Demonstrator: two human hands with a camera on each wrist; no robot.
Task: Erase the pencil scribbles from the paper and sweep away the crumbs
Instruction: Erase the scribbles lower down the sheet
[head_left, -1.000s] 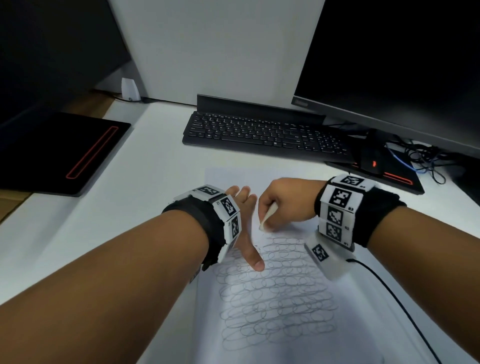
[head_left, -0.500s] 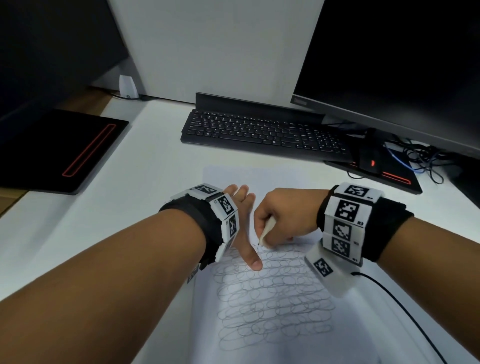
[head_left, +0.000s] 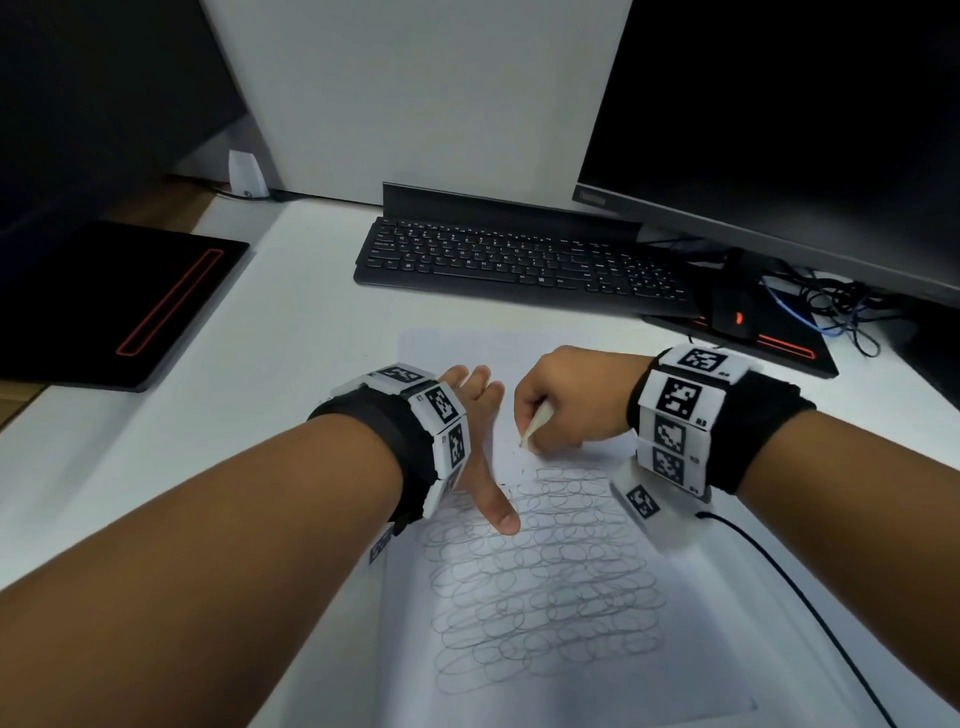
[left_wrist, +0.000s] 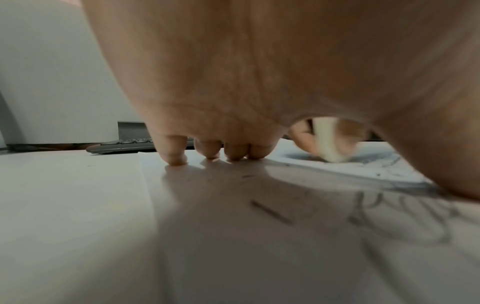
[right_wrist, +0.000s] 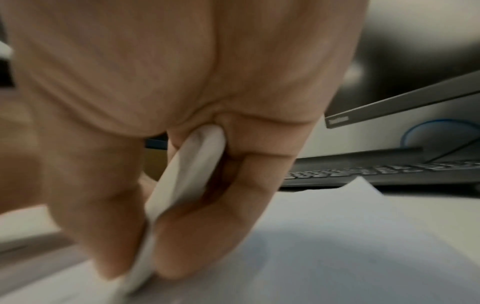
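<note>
Fingers and thumb of the right hand are curled round a white eraser, pinching it so that its lower tip touches the paper just beyond the far edge of the scribbles. In the right wrist view the eraser is held between thumb and forefinger, and the whole picture is blurred. The left hand lies spread on the left part of the sheet, fingers straight and pressing down, thumb stretched toward the near side and touching the top left loops; it holds nothing. In the left wrist view its fingertips rest flat on the sheet, with the eraser beyond them, meeting the paper on a grey smudged patch.

The paper lies on the white desk, near the person, with a black keyboard beyond it and a monitor at the far right.

By my reading the job is barely under way. The far part of the sheet, around the eraser, looks free of loops, though I cannot tell whether anything was ever drawn there. Row upon row of pencil loops remain on the near side, covering most of the middle of the sheet. A few dark crumbs lie scattered just beside the eraser tip and none looks swept off. Nearly all the rubbing is left, and the whole sweeping after that.

No box, tray or bin for the crumbs shows in any view.
</note>
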